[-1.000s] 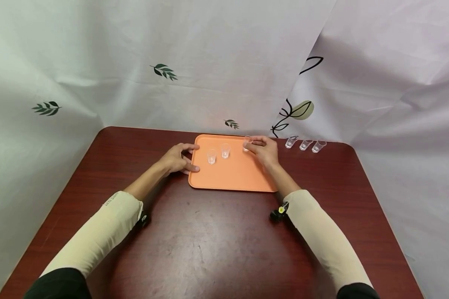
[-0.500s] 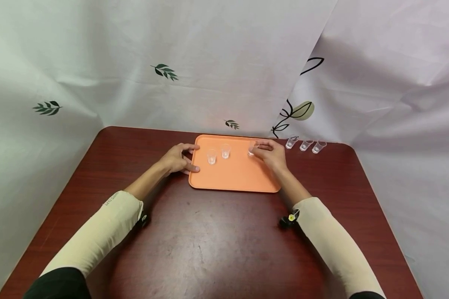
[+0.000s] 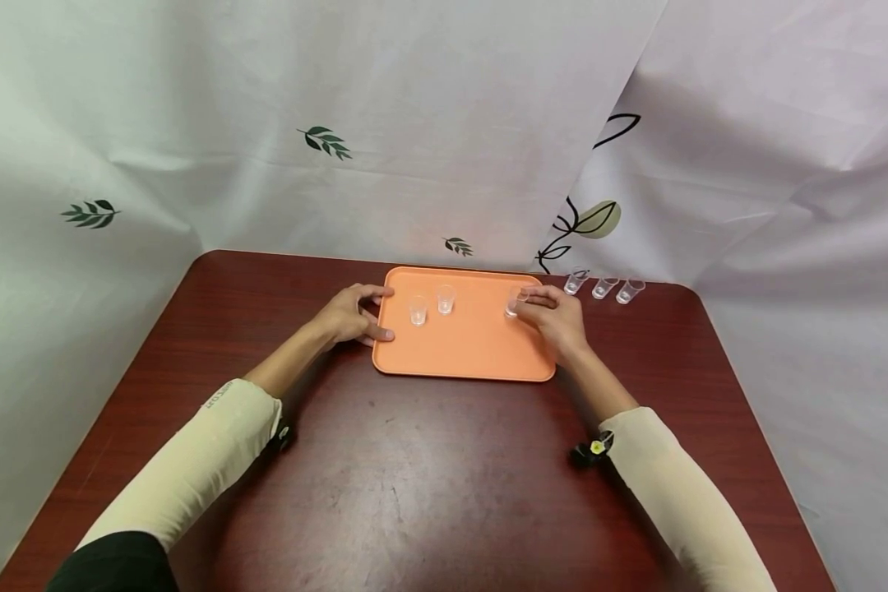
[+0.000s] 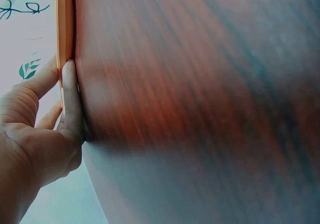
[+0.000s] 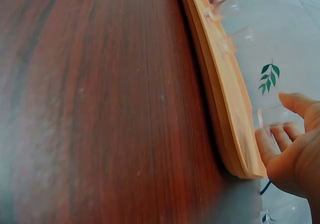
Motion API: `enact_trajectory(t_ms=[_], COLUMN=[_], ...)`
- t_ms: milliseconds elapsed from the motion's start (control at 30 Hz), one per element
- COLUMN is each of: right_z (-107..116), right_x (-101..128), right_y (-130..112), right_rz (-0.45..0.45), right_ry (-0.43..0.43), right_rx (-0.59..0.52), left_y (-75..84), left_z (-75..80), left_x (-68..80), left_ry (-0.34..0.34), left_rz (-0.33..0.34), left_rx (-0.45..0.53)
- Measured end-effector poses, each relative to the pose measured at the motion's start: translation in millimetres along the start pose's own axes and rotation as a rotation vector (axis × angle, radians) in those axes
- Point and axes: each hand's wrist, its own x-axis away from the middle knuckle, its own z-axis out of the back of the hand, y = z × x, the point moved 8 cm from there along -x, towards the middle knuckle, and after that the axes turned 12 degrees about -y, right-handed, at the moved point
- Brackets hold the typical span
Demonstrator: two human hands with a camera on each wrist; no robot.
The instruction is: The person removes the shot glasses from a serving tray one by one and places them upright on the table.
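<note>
An orange tray (image 3: 455,349) lies near the table's far edge. My left hand (image 3: 348,315) grips its left end, and in the left wrist view the fingers (image 4: 71,92) stand against the tray's rim. Toward the tray's right end, my right hand (image 3: 555,316) holds a small clear cup (image 3: 513,307) between thumb and fingers. That cup (image 5: 272,115) sits upright close over the tray surface in the right wrist view, partly hidden by the fingers. Two more clear cups stand on the tray's left half, one cup (image 3: 418,311) slightly nearer me than the other cup (image 3: 446,300).
To the right of the tray, a left cup (image 3: 575,282), a middle cup (image 3: 603,288) and a right cup (image 3: 630,291) stand in a row by the far edge of the dark red wooden table (image 3: 414,460). A white leaf-printed cloth (image 3: 385,189) hangs right behind.
My right hand has moved right and a little toward me across the tray, with the clear cup in its fingers. The left hand, the tray and the other cups have stayed in place.
</note>
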Motion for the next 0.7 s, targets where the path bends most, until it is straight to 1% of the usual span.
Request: enact_trajectory(t_ms=[67, 133, 400, 533, 700], right_z=[3, 7, 26, 35, 43], right_x=[2, 5, 15, 18, 23], right_y=[1, 1, -2, -3, -4], right_rz=[-0.007, -0.016, -0.021, -0.002, 0.029], right_ry=[0.001, 0.006, 0.029, 0.034, 0.036], right_rx=[-0.016, -0.009, 0.082, 0.066, 0.006], left_y=[-0.4, -0.8, -0.2, -0.1, -0.5], left_z=[0.4, 0.6, 0.0, -0.2, 0.6], left_x=[0.1, -0.1, 0.7, 1.3, 0.5], left_ry=[0.001, -0.001, 0.001, -0.001, -0.002], left_rz=[0.002, 0.003, 0.000, 0.005, 0.008], left_rx=[0.000, -0.001, 0.017, 0.022, 0.004])
